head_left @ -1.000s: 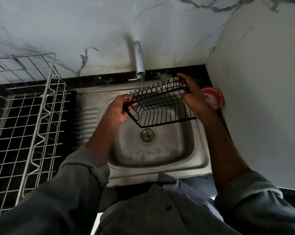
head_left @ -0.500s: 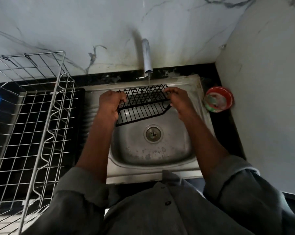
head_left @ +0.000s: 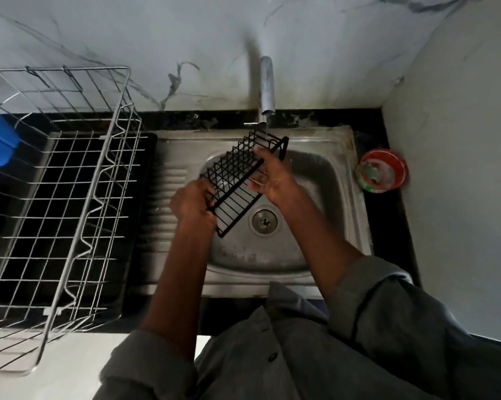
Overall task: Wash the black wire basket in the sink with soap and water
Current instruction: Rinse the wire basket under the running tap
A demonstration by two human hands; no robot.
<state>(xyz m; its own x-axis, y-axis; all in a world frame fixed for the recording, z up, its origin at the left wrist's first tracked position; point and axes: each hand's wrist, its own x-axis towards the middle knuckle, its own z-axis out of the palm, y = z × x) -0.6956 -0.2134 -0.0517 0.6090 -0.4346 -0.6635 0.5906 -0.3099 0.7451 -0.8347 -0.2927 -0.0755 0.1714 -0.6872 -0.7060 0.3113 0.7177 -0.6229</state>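
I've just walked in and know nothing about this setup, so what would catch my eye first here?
Centre stage, a person's left hand and right hand hold a black wire basket tilted over the steel sink, its far end just below the tap. To the left, a large silver wire rack stands on the counter. At the sink's right, by the wall, sits a small red round container.

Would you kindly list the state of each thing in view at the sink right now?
black wire basket: tilted, held above the sink under the tap
left hand: grips the basket's lower end
right hand: holds its upper side
tap: thin stream running
sink: drain uncovered
silver wire rack: upright beside the sink
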